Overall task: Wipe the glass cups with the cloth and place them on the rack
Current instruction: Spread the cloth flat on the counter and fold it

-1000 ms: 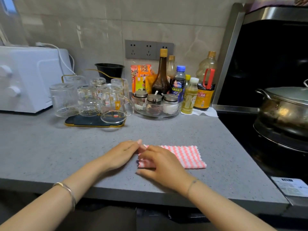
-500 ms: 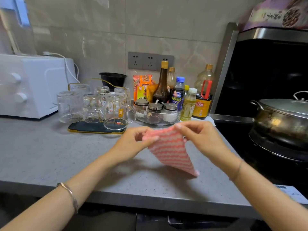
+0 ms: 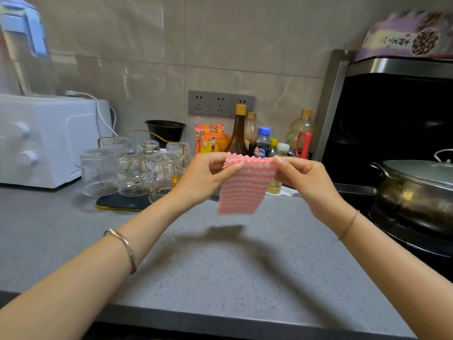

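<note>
A pink-and-white striped cloth hangs in the air above the grey counter. My left hand pinches its top left corner and my right hand pinches its top right corner. Several clear glass cups stand upside down at the back left, on and beside a dark tray with a gold rim and a thin gold wire rack behind them. One ribbed cup stands at the left end of the group, off the tray.
A white appliance sits at the far left with a cable. Sauce bottles, snack packets and a black bowl line the wall. On the right a steel pot with a lid sits on the black stove.
Both hands picked the cloth up off the counter, raised it and spread it out; it now hangs straight between them, higher than half a second ago.
</note>
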